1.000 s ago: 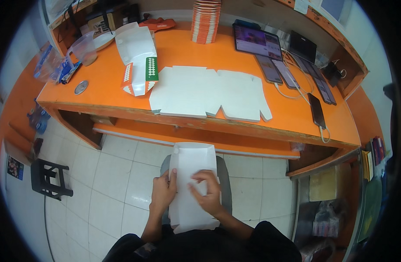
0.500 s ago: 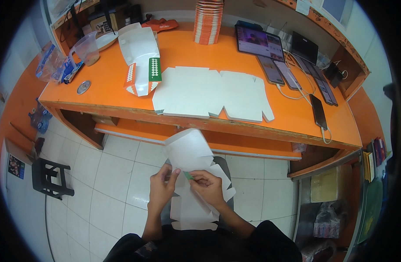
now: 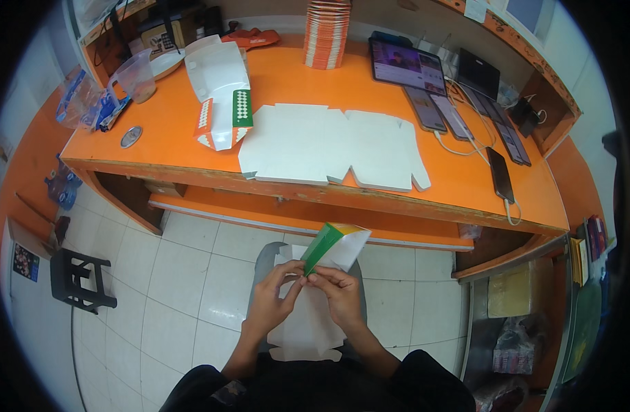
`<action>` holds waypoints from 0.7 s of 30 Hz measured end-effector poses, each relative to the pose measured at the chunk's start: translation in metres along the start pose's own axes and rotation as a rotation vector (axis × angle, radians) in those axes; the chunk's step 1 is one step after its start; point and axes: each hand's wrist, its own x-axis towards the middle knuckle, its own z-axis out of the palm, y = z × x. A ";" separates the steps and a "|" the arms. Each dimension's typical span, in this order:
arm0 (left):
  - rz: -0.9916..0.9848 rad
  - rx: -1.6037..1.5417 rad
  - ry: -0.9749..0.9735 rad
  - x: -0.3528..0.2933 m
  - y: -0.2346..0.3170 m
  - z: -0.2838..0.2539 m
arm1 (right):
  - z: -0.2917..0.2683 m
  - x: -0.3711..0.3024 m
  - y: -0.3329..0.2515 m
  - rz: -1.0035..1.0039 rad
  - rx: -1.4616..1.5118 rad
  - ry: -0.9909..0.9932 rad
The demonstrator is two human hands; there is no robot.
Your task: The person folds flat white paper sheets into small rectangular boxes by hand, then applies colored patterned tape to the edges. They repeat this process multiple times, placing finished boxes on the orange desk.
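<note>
Both left hand and right hand pinch the carton, its green side now turned up, leaving it partly folded.

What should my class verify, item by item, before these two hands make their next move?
1. Left hand gripping the carton: ok, at the lower end of its green panel.
2. Right hand gripping too: ok, beside the left.
3. Carton fully formed: not ok, no closed box.
4. Edge under the grip properly creased: cannot tell, hands cover it.
5. Folded box in view for comparison: ok, lid open, on the orange desk.
</note>
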 end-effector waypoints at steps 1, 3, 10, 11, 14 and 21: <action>0.015 0.032 0.000 0.000 0.000 0.002 | 0.001 -0.001 0.001 -0.032 -0.022 -0.009; 0.051 0.085 0.007 0.001 0.000 0.004 | 0.003 -0.003 0.002 -0.070 -0.134 0.039; 0.099 0.105 0.084 0.001 -0.013 0.006 | 0.008 -0.008 0.008 -0.213 -0.220 0.143; 0.114 0.131 0.073 0.001 -0.014 0.006 | 0.009 -0.009 0.009 -0.231 -0.241 0.141; 0.151 0.192 0.045 0.002 -0.014 0.005 | 0.010 -0.010 0.009 -0.277 -0.262 0.123; 0.102 0.183 -0.051 -0.001 -0.004 0.001 | 0.005 -0.008 0.009 -0.301 -0.300 0.036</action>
